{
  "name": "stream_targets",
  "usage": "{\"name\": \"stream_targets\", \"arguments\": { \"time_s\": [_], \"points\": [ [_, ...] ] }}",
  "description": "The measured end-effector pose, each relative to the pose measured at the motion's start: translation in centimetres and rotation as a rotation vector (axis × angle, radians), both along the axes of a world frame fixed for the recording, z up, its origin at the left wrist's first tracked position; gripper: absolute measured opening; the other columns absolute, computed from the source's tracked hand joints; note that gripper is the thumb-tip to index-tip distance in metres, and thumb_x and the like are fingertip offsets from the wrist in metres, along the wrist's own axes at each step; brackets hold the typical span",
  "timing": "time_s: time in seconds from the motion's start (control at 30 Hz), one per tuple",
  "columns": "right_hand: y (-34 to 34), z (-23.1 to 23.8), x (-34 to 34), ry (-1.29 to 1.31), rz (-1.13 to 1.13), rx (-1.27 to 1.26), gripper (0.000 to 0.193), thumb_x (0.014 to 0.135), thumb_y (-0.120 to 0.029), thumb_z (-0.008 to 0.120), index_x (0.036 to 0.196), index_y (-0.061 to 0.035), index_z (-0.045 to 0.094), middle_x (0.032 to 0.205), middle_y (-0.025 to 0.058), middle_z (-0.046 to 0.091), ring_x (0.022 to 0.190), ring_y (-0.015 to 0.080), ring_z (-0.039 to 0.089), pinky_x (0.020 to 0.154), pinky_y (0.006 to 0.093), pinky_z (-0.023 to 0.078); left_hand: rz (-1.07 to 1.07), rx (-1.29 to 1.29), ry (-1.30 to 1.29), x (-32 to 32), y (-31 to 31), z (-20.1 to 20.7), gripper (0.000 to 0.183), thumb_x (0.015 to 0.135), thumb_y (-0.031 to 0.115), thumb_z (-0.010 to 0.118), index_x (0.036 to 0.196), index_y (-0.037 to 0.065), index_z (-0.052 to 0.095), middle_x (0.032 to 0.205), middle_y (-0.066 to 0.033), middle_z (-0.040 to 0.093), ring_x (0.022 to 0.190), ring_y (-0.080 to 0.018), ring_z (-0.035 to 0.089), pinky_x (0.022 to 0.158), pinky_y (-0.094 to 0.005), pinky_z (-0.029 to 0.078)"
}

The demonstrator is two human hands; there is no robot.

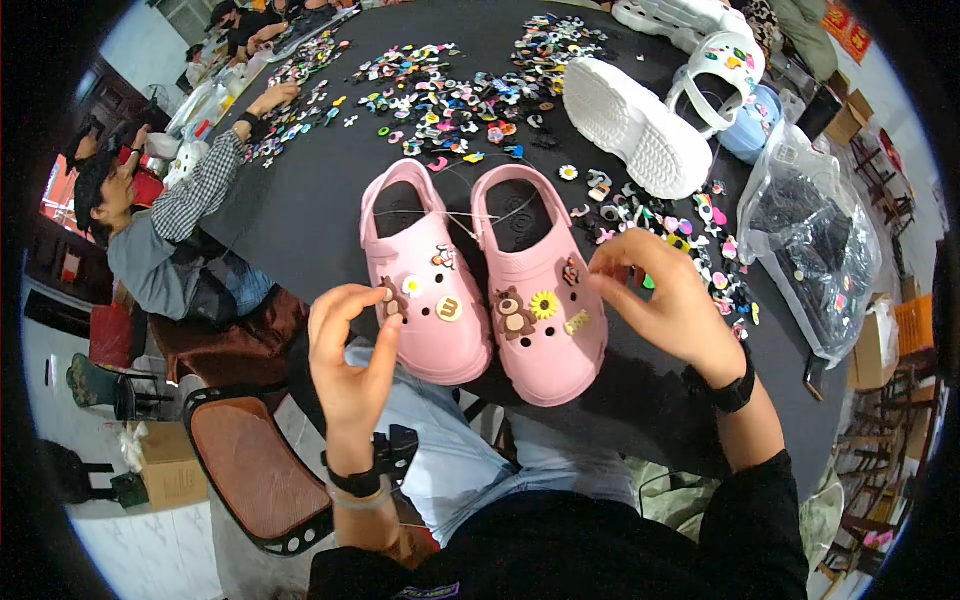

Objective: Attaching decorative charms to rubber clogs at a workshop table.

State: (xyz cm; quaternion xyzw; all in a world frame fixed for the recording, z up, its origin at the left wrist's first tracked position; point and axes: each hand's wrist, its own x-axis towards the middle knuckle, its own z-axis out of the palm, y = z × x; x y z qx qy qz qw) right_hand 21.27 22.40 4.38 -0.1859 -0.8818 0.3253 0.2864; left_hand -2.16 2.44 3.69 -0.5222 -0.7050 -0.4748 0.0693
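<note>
Pink foam clogs, a pair joined by a thin white string, lie side by side on the black table (300, 200) in the head view: the left clog (425, 280) and the right clog (540, 290), toes toward the person. The left hand (350, 350) is raised at the left clog's toe, thumb and forefinger pinched on a small brown charm (388, 297) at the shoe's edge; whether the charm is already seated in a hole is hard to make out. The right hand (665, 300) hovers just right of the right clog, fingers curled and loosely parted; its palm faces away, so I cannot tell whether it pinches anything. Left of that hand, on the right clog's upper, sit a brown bear charm (513, 312) and a yellow sunflower charm (544, 304). Beyond both hands a scatter of loose coloured charms (450, 100) spreads across the table, too small to tell apart. Up and right of the right hand lies a white clog (640, 125), sole up. A clear plastic bag (810, 240) lies farther right, its contents dark and indistinct.
</note>
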Motion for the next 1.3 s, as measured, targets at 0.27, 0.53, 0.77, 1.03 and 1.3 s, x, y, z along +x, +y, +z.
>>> {"name": "stream_targets", "arguments": {
  "time_s": [0.27, 0.53, 0.77, 1.03, 1.3],
  "points": [
    [-0.4, 1.6, 1.5, -0.737, 0.275, 0.126, 0.048, 0.085, -0.055, 0.057, 0.081, -0.0072, 0.063, 0.068, 0.0107, 0.064, 0.066, 0.0311, 0.064, 0.058, 0.04, 0.048, -0.571, -0.337, 0.192, 1.7, 7.0, 4.5, 0.041, 0.077, 0.014, 0.072, 0.113, 0.0, 0.059, 0.116, -0.0149, 0.056, 0.111, -0.0272, 0.054, 0.095, -0.0369, 0.041],
    [-4.8, 1.3, 1.6, -0.697, 0.102, 0.28, 0.04, 0.082, -0.046, 0.063, 0.075, -0.0064, 0.065, 0.067, 0.0086, 0.065, 0.063, 0.0269, 0.066, 0.057, 0.0393, 0.049, -0.856, -1.253, -0.541, 0.4, 15.9, 4.9, 0.036, 0.074, 0.012, 0.078, 0.102, -0.004, 0.062, 0.085, -0.0099, 0.069, 0.069, -0.0129, 0.066, 0.06, -0.0234, 0.05],
    [-5.2, -0.2, 0.2, -0.181, -0.073, 0.353, 0.034, 0.077, -0.041, 0.068, 0.073, -0.0082, 0.06, 0.061, 0.0056, 0.06, 0.055, 0.0224, 0.063, 0.052, 0.0351, 0.047, -0.814, -1.394, -0.921, 2.4, 15.8, 4.6, 0.028, 0.085, 0.006, 0.067, 0.111, -0.004, 0.058, 0.104, -0.0103, 0.068, 0.091, -0.0127, 0.065, 0.081, -0.026, 0.052],
    [-4.1, 0.6, 1.1, -0.349, -0.014, 0.254, 0.041, 0.078, -0.046, 0.067, 0.075, -0.0057, 0.06, 0.057, 0.0093, 0.061, 0.052, 0.0256, 0.064, 0.048, 0.0365, 0.047, -0.683, -1.252, -0.909, 4.7, 14.2, 4.1, 0.025, 0.086, 0.004, 0.063, 0.109, -0.006, 0.061, 0.101, -0.0073, 0.066, 0.087, -0.0116, 0.063, 0.076, -0.0249, 0.05],
    [-2.0, 0.7, 1.0, -0.426, 0.128, 0.083, 0.047, 0.081, -0.05, 0.064, 0.079, -0.004, 0.061, 0.061, 0.011, 0.063, 0.059, 0.0293, 0.065, 0.05, 0.0396, 0.049, -0.737, -1.195, -1.046, 4.1, 13.6, 3.7, 0.037, 0.086, -0.001, 0.061, 0.121, -0.006, 0.05, 0.113, -0.0126, 0.064, 0.102, -0.017, 0.063, 0.089, -0.0304, 0.051]
  ]
}}
